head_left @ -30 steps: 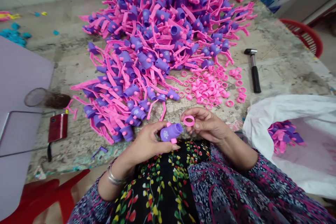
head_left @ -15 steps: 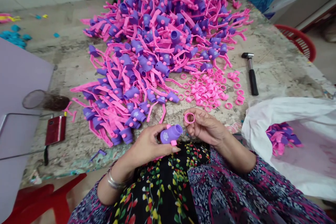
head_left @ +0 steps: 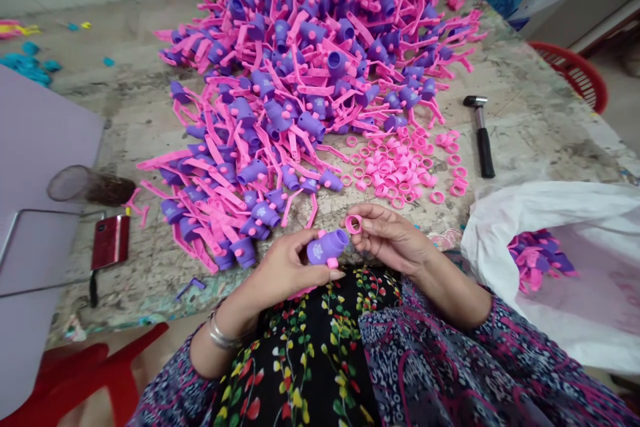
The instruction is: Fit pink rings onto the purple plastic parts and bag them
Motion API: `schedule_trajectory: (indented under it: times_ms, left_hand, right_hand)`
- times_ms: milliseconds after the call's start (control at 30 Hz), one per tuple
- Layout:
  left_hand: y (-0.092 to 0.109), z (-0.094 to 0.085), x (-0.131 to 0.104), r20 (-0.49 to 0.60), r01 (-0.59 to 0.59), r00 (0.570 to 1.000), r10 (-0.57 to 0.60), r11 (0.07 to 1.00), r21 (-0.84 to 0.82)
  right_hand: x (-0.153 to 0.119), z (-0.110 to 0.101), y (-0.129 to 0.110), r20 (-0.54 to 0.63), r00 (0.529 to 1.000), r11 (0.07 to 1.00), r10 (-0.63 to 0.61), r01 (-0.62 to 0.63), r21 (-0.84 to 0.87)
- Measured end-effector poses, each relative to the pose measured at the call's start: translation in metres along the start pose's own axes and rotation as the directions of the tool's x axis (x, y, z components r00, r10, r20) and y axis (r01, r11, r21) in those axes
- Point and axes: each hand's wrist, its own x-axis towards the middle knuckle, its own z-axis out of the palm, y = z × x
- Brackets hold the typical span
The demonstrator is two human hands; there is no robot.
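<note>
My left hand is wrapped round a purple part with small pink pegs; its open threaded end points right and up. Between thumb and fingers of my right hand is a pink ring, held just above and right of that open end, apart from it. Beyond my hands, loose pink rings lie in a small heap. A large pile of purple parts with pink arms spreads behind and to the left of them.
A hammer lies at the right of the worn table. At lower right is a white sack with similar parts inside. On the left are a glass, a red phone and a metal frame. A red basket stands beyond the right edge.
My right hand has brought the pink ring slightly left and up, closer to the purple part's open end, and the ring has turned. My left hand keeps its hold.
</note>
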Motion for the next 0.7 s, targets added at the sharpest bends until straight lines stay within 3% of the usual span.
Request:
schedule_trajectory:
  times_ms: [233,700]
  left_hand:
    - [0.0,-0.0004,-0.0001,-0.024,-0.025,0.999,0.027,0.996,0.081]
    - [-0.0024,0.0011,-0.0029,-0.109,-0.077,0.985,0.132,0.91,0.407]
  right_hand:
    - [-0.0054,0.004,-0.0022,-0.022,1.0,0.997,0.011,-0.013,-0.071]
    - [-0.0041,0.0034,-0.0005,-0.037,0.998,0.991,0.045,-0.049,-0.122]
